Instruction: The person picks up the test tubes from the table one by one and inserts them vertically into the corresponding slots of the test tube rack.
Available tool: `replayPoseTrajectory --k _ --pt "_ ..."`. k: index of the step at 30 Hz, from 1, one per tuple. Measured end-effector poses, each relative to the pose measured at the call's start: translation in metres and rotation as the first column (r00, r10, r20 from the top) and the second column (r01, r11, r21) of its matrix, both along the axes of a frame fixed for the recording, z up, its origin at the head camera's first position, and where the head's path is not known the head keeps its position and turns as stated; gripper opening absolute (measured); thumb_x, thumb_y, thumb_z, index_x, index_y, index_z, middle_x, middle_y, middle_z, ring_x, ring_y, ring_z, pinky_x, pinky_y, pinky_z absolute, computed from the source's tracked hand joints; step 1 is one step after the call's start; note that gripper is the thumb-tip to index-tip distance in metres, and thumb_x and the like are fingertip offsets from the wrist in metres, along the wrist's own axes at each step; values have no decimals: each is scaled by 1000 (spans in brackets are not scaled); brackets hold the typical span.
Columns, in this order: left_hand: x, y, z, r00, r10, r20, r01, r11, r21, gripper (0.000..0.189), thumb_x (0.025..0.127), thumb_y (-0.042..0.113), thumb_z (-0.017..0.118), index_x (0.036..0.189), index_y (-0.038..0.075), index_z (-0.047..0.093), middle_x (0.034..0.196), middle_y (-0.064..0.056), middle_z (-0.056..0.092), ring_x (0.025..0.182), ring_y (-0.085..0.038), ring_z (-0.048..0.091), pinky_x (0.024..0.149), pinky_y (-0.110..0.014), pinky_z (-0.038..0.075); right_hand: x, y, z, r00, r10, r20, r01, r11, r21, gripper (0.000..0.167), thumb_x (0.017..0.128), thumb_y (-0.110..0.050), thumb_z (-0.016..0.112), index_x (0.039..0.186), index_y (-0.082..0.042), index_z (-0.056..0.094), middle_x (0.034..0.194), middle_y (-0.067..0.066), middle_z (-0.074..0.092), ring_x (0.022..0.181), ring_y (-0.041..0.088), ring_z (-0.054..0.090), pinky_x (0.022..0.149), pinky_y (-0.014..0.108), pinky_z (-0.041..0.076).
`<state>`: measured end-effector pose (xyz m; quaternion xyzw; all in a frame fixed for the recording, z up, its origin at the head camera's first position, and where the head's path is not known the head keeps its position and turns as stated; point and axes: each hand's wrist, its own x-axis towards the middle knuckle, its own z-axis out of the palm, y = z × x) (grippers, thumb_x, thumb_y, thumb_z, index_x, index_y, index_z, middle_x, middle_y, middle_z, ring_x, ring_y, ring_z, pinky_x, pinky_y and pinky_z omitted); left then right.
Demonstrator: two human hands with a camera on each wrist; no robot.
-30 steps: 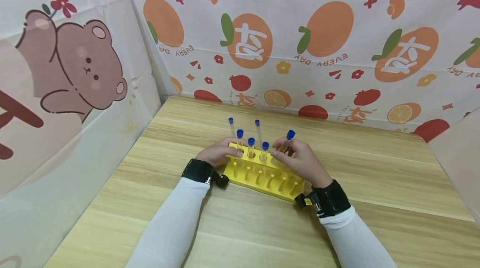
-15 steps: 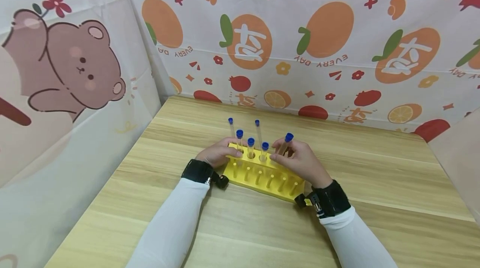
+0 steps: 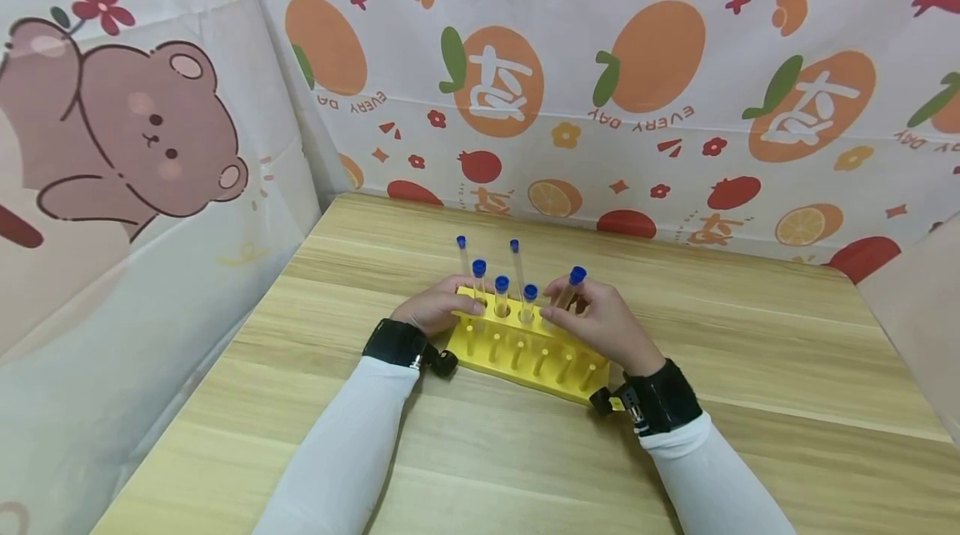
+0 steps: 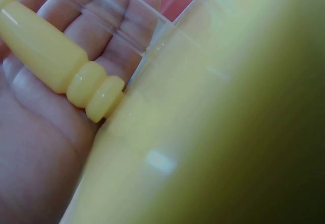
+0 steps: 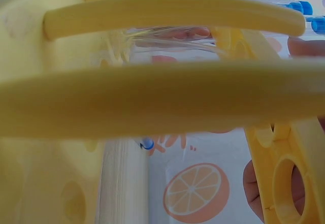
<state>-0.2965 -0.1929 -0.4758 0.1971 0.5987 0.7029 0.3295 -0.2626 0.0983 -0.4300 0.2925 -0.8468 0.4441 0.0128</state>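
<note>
A yellow test tube rack [image 3: 517,358] stands on the table with a row of pegs along its front. My left hand [image 3: 433,307] grips its left end, thumb on the top plate; the left wrist view shows the palm [image 4: 35,132] around the turned end post [image 4: 45,46]. Three blue-capped test tubes [image 3: 502,295] stand in the left holes. At the right part, my right hand [image 3: 600,318] pinches another blue-capped test tube [image 3: 570,292] between thumb and fingers, tilted to the right. Its lower end is hidden by the hand.
Two thinner blue-capped tubes [image 3: 517,267] show behind the rack. The wooden table [image 3: 480,452] ends at a fruit-print cloth [image 3: 570,60] at the back and a bear-print cloth [image 3: 172,135] on the left. Black wrist cameras [image 3: 600,400] sit close to the rack's front corners.
The test tube in my right hand has shifted slightly left and down, and the right thumb has edged left. My left hand and the rack have stayed put.
</note>
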Motion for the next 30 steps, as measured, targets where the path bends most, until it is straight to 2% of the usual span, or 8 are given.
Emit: replayPoseTrajectory --k 4,21,30 --pt "0 0 -1 1000 -3 -1 3 1000 6 19 87 12 60 106 14 61 106 0 70 95 -13 67 85 -29 55 1 0 0 1000 2 -3 -2 1000 -2 26 90 -29 71 107 -9 68 91 -7 67 79 15 58 68 28 49" --pt "1 2 -1 999 -9 -36 10 1000 5 16 87 12 60 103 15 63 106 0 71 97 -14 67 86 -28 54 3 0 -1 1000 12 -15 -12 1000 -4 25 90 -27 72 107 -11 67 91 -8 67 79 14 58 68 28 49" --pt "2 2 -2 999 6 -44 -6 1000 -8 15 87 13 59 101 16 62 104 1 71 95 -14 66 87 -28 53 5 0 0 1000 14 -2 -14 1000 1 29 89 -29 72 110 -10 68 91 -8 67 81 14 58 69 27 48"
